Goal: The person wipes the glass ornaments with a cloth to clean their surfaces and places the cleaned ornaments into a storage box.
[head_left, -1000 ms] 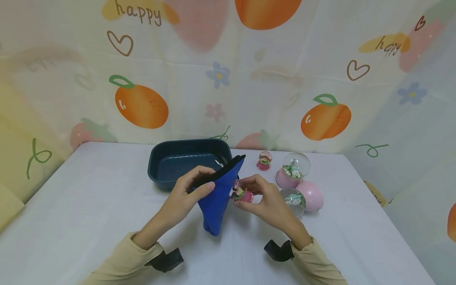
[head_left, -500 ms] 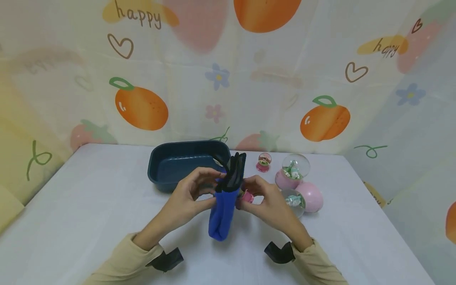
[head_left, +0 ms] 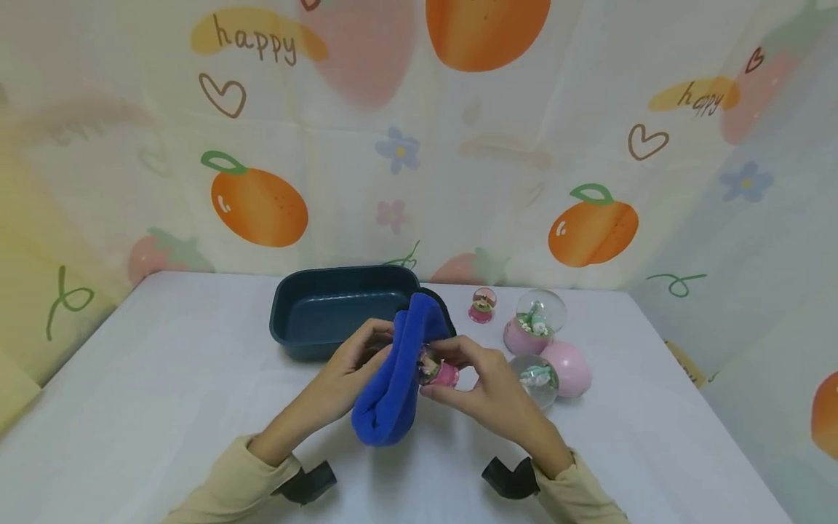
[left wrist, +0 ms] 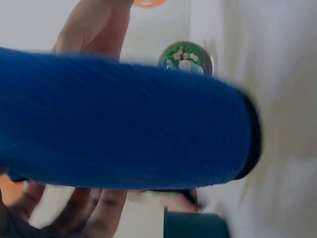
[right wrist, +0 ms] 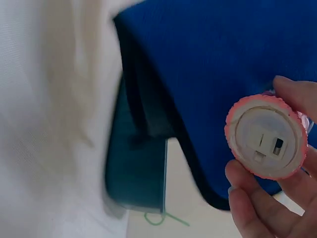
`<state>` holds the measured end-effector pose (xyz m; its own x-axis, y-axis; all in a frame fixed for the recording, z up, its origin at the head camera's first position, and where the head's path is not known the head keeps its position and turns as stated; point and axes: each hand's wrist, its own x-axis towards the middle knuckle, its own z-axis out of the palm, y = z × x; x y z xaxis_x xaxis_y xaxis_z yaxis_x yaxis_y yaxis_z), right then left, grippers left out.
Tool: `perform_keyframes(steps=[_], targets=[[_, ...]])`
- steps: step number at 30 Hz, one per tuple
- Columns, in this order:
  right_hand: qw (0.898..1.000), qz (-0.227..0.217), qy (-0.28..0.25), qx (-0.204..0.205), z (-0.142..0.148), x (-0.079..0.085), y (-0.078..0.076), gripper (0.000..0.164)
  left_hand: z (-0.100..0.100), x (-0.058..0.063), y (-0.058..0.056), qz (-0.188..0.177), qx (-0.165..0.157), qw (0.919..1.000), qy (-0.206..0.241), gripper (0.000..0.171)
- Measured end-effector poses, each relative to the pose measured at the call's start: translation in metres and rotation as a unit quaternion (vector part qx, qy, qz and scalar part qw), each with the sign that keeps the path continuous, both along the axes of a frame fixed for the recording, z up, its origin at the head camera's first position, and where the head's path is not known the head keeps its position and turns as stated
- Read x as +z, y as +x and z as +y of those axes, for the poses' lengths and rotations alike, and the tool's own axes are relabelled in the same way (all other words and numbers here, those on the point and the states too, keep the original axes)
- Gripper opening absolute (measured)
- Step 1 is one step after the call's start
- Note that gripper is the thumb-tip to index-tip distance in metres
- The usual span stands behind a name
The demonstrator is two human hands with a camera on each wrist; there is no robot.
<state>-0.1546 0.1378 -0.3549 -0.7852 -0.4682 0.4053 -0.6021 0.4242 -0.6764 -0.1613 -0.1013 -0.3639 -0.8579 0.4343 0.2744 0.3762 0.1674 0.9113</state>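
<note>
In the head view my left hand point(head_left: 350, 375) grips a folded blue cloth point(head_left: 389, 393) with black edging, held up over the white table. My right hand point(head_left: 494, 378) pinches a small snow globe point(head_left: 447, 375) by its pink base, its clear dome turned left against the cloth. That base point(right wrist: 265, 139) faces the right wrist camera and shows a pale underside with a small switch. The blue cloth point(left wrist: 124, 124) fills much of the left wrist view and hides most of the left fingers.
A dark teal basin point(head_left: 288, 336) stands behind the left hand. Towards the back right is another small snow globe point(head_left: 481, 313). Beside it a large snow globe point(head_left: 524, 338) stands upright, and a second large one point(head_left: 568, 370) lies on its side. A printed curtain point(head_left: 458, 182) hangs behind.
The cloth has turned and folded over in my left hand, its black edges swinging from facing up to the far side. My right hand keeps hold of the small snow globe against it.
</note>
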Motion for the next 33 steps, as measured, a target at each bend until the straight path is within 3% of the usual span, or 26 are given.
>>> perform_keyframes(steps=[6,10,14,18,21,23,26,29,33], targets=[[0.999,0.025,0.007,0.028,-0.003,-0.001,0.0,0.044,0.005,0.002,0.002,-0.03,0.06,0.9976,-0.014,0.022],[1.0,0.016,-0.001,0.022,-0.002,-0.001,-0.001,0.045,0.004,0.005,0.004,-0.008,0.062,0.998,-0.01,0.02],[1.0,0.013,-0.01,-0.004,0.002,-0.001,-0.003,0.047,-0.005,0.009,0.002,0.01,-0.013,0.9998,-0.008,0.03],[1.0,0.004,-0.024,-0.016,0.005,-0.001,-0.005,0.046,-0.016,0.013,-0.001,-0.027,-0.123,0.992,-0.006,0.054],[1.0,-0.003,-0.024,-0.016,0.005,0.0,-0.005,0.046,-0.019,0.013,-0.002,-0.059,-0.164,0.9847,-0.004,0.071],[1.0,-0.008,-0.021,-0.017,0.005,0.001,-0.004,0.047,-0.018,0.012,-0.002,-0.055,-0.159,0.9857,-0.012,0.079],[0.999,-0.019,-0.026,-0.004,0.004,0.0,-0.004,0.046,-0.013,0.008,-0.001,-0.029,-0.117,0.9923,-0.029,0.082],[0.999,-0.033,-0.036,0.017,0.002,-0.001,-0.004,0.047,-0.008,0.004,-0.002,-0.009,-0.075,0.9965,-0.036,0.076],[0.997,-0.048,-0.049,0.022,0.0,-0.003,-0.003,0.047,-0.006,0.0,-0.004,0.006,-0.047,0.9985,-0.025,0.062]])
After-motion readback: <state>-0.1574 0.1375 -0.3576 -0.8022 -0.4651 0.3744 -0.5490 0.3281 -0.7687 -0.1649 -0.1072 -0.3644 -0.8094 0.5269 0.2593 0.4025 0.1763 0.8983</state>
